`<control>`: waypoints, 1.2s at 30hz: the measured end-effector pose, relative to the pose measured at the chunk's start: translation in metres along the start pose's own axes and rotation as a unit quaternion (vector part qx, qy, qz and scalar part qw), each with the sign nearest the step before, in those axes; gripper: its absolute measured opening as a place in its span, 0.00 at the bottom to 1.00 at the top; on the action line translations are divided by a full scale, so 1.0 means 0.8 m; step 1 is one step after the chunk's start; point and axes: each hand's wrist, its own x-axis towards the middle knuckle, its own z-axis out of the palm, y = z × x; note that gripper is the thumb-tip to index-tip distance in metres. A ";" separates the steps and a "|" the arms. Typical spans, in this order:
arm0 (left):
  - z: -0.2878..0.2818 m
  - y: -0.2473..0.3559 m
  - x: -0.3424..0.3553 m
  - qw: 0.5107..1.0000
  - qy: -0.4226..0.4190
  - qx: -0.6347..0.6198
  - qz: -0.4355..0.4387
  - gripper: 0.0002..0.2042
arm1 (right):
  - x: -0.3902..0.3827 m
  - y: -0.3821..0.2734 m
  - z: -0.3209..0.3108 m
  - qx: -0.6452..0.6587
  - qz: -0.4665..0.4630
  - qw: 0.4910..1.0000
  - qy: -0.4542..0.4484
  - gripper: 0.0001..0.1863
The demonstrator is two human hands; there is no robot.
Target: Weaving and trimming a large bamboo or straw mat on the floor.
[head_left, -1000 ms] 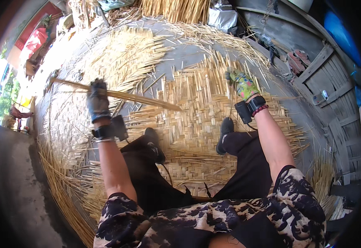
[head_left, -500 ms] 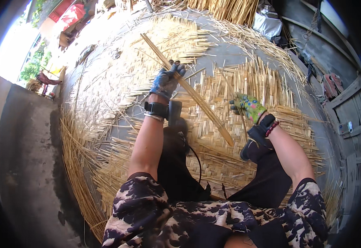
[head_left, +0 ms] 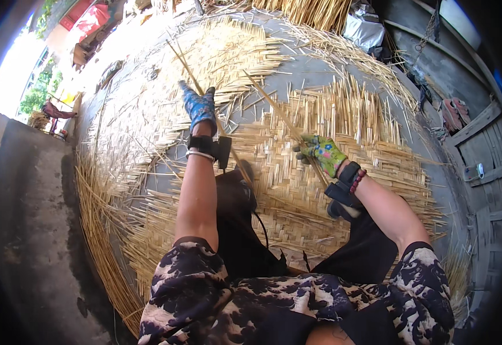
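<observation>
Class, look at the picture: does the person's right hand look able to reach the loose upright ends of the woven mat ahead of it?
Probably yes. The right hand lies on the mat, gripping a strip, with nothing between it and the loose ends just beyond.

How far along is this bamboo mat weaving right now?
Done: the middle of the mat is tightly woven. In hand: the left hand grips one long strip, and the right hand holds another strip, both slanting over the weave. Left: loose strip ends stick out unwoven around the edges.
</observation>
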 end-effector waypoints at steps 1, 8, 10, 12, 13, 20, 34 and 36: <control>0.002 0.019 -0.007 0.984 0.070 0.156 -0.040 0.45 | 0.000 0.002 -0.007 0.002 -0.017 1.000 0.003 0.22; 0.028 0.104 -0.092 0.766 -0.570 -0.264 -0.135 0.18 | 0.014 -0.016 0.002 0.019 -0.090 0.994 -0.061 0.21; 0.036 0.114 -0.094 0.807 -0.549 -0.214 -0.046 0.13 | 0.030 -0.007 -0.007 0.013 -0.096 0.993 -0.068 0.21; 0.041 0.114 -0.094 0.790 -0.490 -0.330 -0.162 0.09 | 0.049 0.009 -0.020 0.031 -0.074 0.993 -0.086 0.20; 0.043 0.105 -0.085 0.803 -0.460 -0.339 -0.169 0.09 | 0.048 0.007 -0.012 0.012 -0.060 0.992 -0.110 0.19; 0.066 0.126 -0.106 0.758 -0.437 -0.438 -0.205 0.11 | 0.055 0.047 -0.075 -0.044 -0.099 0.993 -0.054 0.17; 0.090 0.116 -0.090 0.843 -0.474 -0.251 0.042 0.16 | -0.284 -0.062 -0.249 -0.264 -0.426 0.864 0.042 0.28; 0.101 0.114 -0.101 0.791 -0.485 -0.346 -0.139 0.17 | -0.360 0.017 -0.300 -0.217 -0.375 0.894 0.111 0.32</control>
